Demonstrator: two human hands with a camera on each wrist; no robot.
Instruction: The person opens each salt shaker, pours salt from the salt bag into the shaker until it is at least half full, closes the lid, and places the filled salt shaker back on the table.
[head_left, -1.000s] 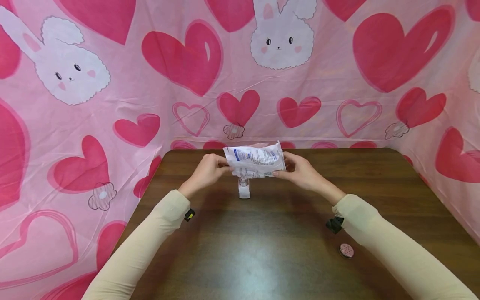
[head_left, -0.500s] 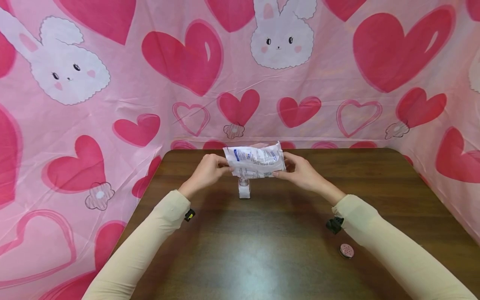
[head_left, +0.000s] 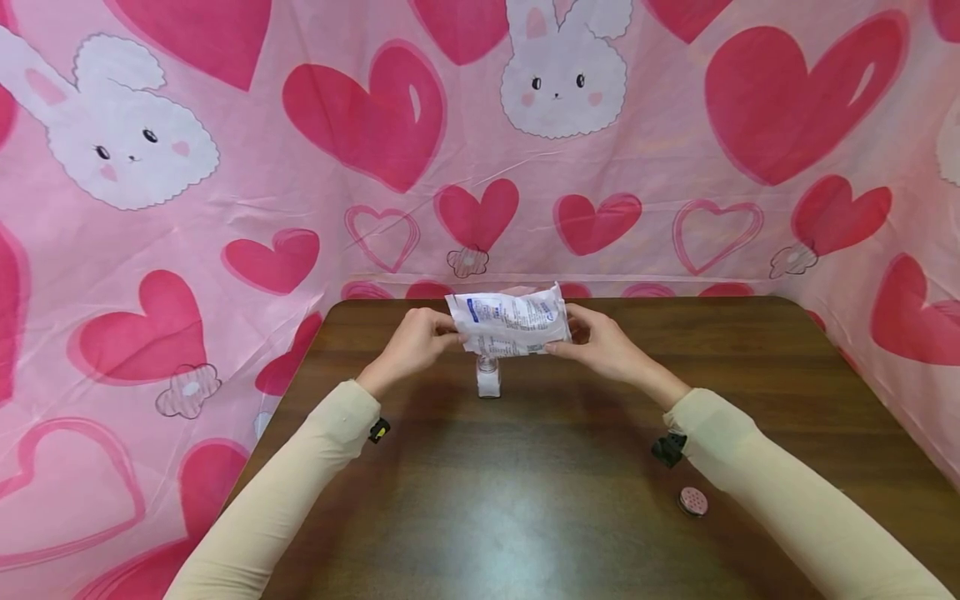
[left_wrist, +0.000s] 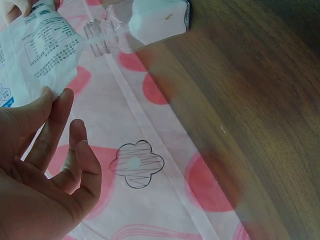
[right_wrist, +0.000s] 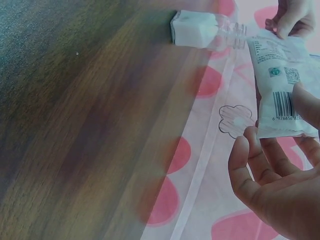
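Observation:
Both hands hold a soft white plastic packet (head_left: 513, 322) with blue and black print and a barcode, level above the table. My left hand (head_left: 416, 340) pinches its left corner between thumb and finger; its other fingers curl loosely in the left wrist view. My right hand (head_left: 603, 340) grips the other end, thumb on the front and fingers behind. Beneath the packet stands a clear glass jar (head_left: 489, 382), mostly full of white powder or grains. The packet's corner is right at the jar's threaded mouth, and a pale streak (left_wrist: 102, 36) shows in the neck.
A pink lid (head_left: 693, 502) dotted with holes lies on the brown wooden table (head_left: 585, 533), near the right forearm. Pink cloth (head_left: 465, 150) with hearts and rabbits hangs behind the table and along both sides. A black wrist camera (head_left: 670, 450) sits under the right sleeve.
Hands, packet, jar and lid stay almost where they were. The pink cloth at the left has shifted a little to the left.

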